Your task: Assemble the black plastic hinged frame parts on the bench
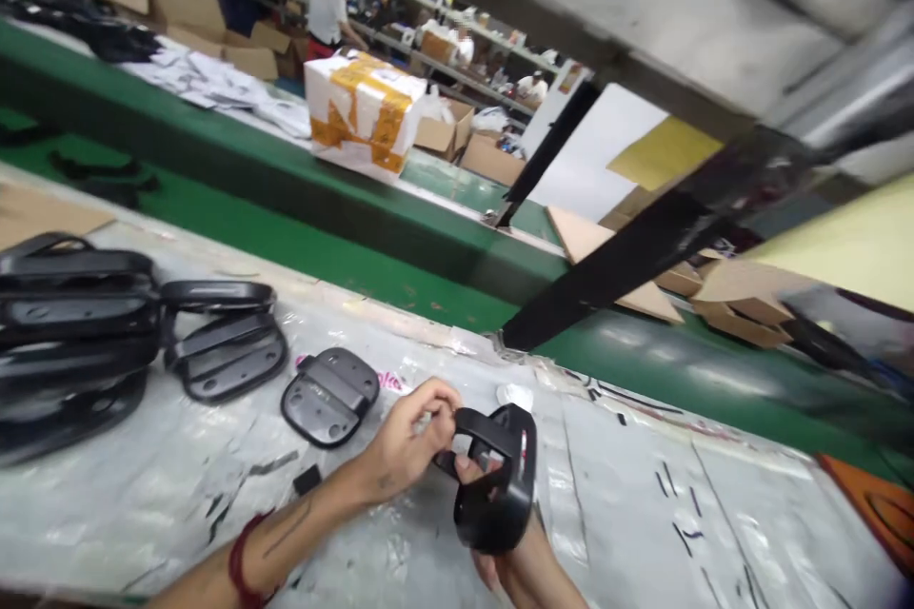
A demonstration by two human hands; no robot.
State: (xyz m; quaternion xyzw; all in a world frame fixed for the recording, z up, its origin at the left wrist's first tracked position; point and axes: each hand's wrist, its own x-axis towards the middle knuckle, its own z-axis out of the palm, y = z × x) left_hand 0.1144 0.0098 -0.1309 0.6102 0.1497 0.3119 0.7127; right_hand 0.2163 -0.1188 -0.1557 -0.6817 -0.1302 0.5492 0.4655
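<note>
Both hands, left hand (408, 442) and right hand (515, 563), pinch the black plastic part (496, 485) above the table (643, 495); a loose grip could drop it.

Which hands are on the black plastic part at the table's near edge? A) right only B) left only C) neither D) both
D: the left hand grips the top of the black plastic part while the right hand supports it from below.
</note>
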